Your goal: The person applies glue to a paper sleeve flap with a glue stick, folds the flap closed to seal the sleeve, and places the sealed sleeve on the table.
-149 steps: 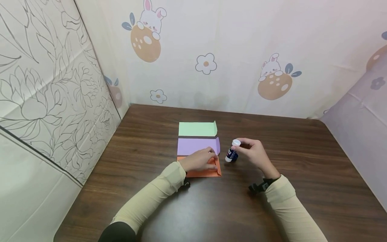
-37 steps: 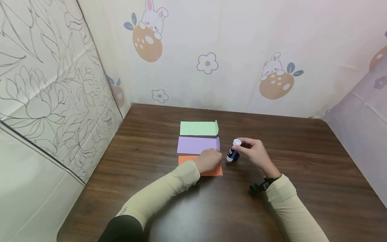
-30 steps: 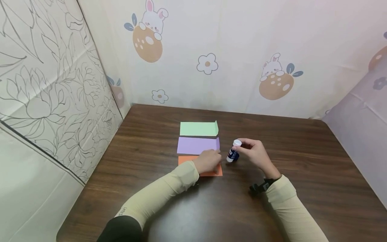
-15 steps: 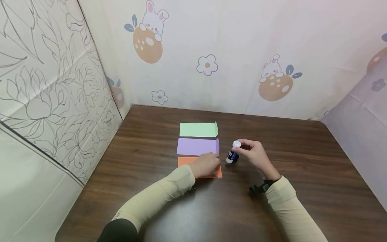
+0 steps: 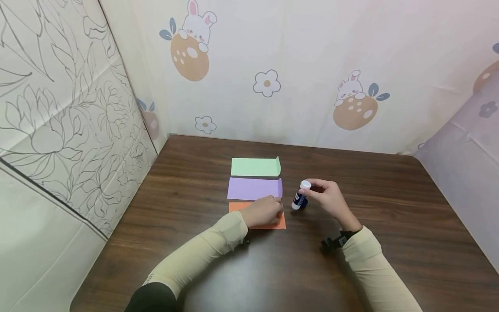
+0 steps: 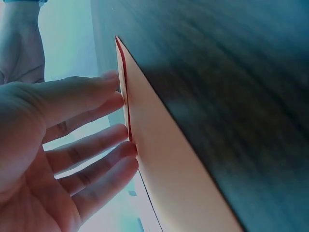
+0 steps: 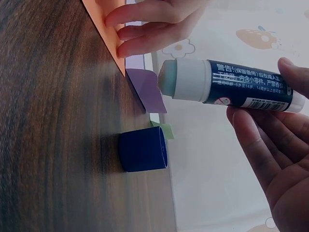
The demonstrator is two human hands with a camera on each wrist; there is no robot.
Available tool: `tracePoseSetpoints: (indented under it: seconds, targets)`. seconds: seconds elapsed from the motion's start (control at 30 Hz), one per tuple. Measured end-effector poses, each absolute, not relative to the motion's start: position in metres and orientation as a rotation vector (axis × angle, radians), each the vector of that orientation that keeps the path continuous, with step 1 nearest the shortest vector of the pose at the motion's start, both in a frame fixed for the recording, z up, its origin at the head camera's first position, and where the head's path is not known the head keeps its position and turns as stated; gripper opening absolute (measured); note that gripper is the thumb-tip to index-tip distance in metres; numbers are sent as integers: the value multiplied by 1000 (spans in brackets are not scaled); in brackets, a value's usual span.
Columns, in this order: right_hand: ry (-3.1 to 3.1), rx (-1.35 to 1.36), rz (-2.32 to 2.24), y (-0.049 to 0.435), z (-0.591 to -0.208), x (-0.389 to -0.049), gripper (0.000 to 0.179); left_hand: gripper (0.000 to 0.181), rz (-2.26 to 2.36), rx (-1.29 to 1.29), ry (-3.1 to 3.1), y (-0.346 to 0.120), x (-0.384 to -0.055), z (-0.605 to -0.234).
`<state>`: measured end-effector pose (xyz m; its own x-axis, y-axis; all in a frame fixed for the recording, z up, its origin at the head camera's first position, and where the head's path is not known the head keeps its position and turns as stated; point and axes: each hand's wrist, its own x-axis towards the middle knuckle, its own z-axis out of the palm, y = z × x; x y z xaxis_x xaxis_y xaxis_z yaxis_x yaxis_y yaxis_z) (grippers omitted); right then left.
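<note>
In the head view an orange envelope [image 5: 236, 207] lies flat on the table, nearest of a column of three. My left hand [image 5: 262, 211] is over its right half. The left wrist view has the fingers [image 6: 96, 145] stretched out, their tips against the envelope along a red-edged fold. To the right, my right hand [image 5: 331, 198] pinches an uncapped glue stick [image 7: 246, 87] near its white base between thumb and fingers. The stick tilts with its pale blue glue end down, above the table beside the envelope. Its dark blue cap [image 7: 144, 150] stands on the tabletop close by.
Behind the orange envelope lie a purple envelope [image 5: 251, 188] and a green envelope [image 5: 254, 167], both with flaps raised at the right end. The dark wooden table [image 5: 390, 195] ends at a patterned cloth backdrop [image 5: 304, 108]; a white patterned panel [image 5: 70, 130] stands at left.
Over five seconds my left hand shifts right to the orange envelope's end, then slides slightly back left. The right hand keeps the glue stick in about the same place.
</note>
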<state>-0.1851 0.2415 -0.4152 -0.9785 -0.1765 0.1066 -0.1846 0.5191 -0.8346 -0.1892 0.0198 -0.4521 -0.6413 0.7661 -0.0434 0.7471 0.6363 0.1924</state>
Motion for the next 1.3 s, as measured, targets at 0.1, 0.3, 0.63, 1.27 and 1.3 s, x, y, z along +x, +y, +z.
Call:
tracePoseSetpoints:
  seconds: [0.1, 0.3, 0.63, 1.27, 1.3]
  targets:
    - [-2734, 322, 1496, 242, -416, -185, 38, 5, 262, 1282, 2733, 18, -191, -453]
    - [-2742, 314, 1507, 244, -416, -186, 39, 8, 292, 1239, 2777, 13, -198, -451]
    - [-2758, 321, 1520, 244, -418, -187, 42, 9, 310, 1124, 2850, -1, -208, -444]
    - [-2772, 295, 1521, 244, -419, -185, 42, 24, 404, 832, 2910, -15, -227, -447]
    - [-2774, 294, 1517, 244, -419, -185, 42, 24, 398, 838, 2911, -16, -228, -447]
